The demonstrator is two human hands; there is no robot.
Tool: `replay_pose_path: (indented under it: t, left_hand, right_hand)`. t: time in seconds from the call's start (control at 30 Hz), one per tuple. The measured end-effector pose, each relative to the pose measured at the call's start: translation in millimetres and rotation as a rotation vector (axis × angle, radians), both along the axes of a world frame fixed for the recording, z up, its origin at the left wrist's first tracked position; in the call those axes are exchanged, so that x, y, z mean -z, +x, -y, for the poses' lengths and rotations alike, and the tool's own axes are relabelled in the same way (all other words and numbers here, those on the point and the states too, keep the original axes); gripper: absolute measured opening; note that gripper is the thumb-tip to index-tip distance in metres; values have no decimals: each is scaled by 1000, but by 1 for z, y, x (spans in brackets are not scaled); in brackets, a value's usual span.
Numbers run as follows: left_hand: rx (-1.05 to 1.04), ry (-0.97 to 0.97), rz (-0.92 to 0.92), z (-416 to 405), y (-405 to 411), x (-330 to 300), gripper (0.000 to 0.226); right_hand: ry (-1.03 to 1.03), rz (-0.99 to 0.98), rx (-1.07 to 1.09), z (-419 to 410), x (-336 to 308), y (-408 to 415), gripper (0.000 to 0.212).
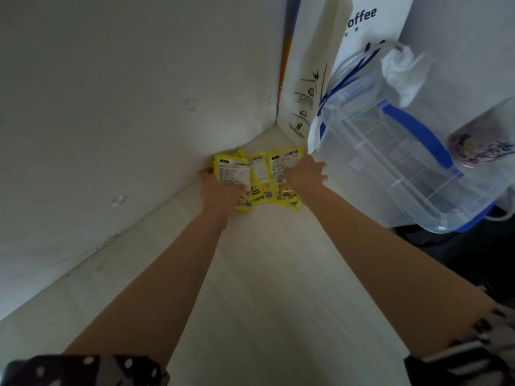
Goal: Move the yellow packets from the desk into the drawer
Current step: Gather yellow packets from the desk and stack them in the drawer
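Observation:
Several yellow packets (260, 176) with white labels lie fanned out on the pale desk (264, 274), pushed into the far corner against the wall. My left hand (220, 189) grips the leftmost packet (232, 174) at its left edge, thumb across its front. My right hand (302, 174) rests on the rightmost packet (281, 168), and its fingers are curled over the packet's right edge. No drawer is in view.
A clear plastic storage box (390, 168) with a blue handle stands tilted at the right, close to my right hand. A white paper coffee bag (315, 79) leans in the corner behind it. A white wall (125, 107) runs along the desk's left side.

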State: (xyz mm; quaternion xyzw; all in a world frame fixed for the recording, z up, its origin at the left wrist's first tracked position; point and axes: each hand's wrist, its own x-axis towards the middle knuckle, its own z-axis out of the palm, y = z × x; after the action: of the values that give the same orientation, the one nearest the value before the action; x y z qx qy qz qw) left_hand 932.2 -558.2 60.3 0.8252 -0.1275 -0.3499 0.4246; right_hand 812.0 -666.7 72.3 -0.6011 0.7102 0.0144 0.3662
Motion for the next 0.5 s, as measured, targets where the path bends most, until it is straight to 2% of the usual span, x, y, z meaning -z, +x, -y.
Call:
replay_pose_path:
  t: [0.07,0.17,0.27,0.37,0.5]
  left_hand:
    - [-15,69,11,9,-4,3,74]
    - [47,138,130,21,-9,6,54]
    - [123,151,210,29,-14,9,50]
    - [105,118,171,34,-17,10,49]
    - [38,98,80,25,-17,5,44]
  right_hand:
    - [-4,-15,-3,2,5,2,41]
    - [-16,60,27,5,10,0,38]
    - [-66,154,-12,6,16,-3,38]
    - [-83,213,-74,2,15,-8,39]
    - [-109,269,-43,-8,11,-19,35]
